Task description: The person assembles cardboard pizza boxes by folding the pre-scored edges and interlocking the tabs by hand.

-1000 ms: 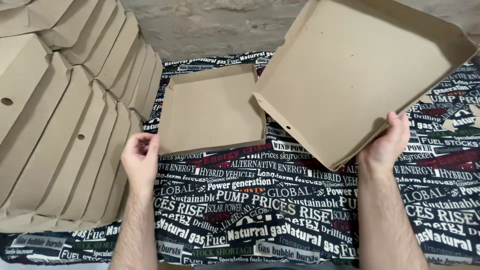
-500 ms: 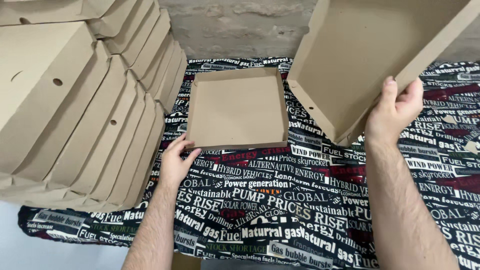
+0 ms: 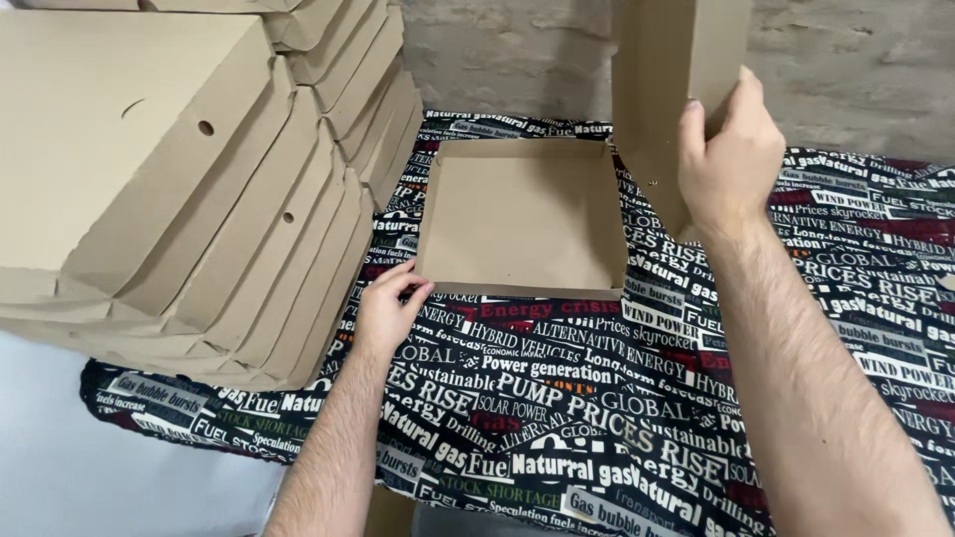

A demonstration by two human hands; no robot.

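Observation:
An open brown cardboard box lies on the printed cloth, its tray flat and its lid swung up nearly vertical on the right side. My right hand grips the lid's near edge, thumb on the inner face. My left hand rests at the tray's front left corner, fingertips touching the cardboard wall. The tray is empty inside.
A leaning stack of several folded cardboard boxes fills the left side, overhanging the table edge. A black cloth with printed lettering covers the table. A rough stone wall stands behind.
The lid has been lifted from a tilted position to almost upright. My left hand moved forward to the tray's front left corner. The view came closer to the box.

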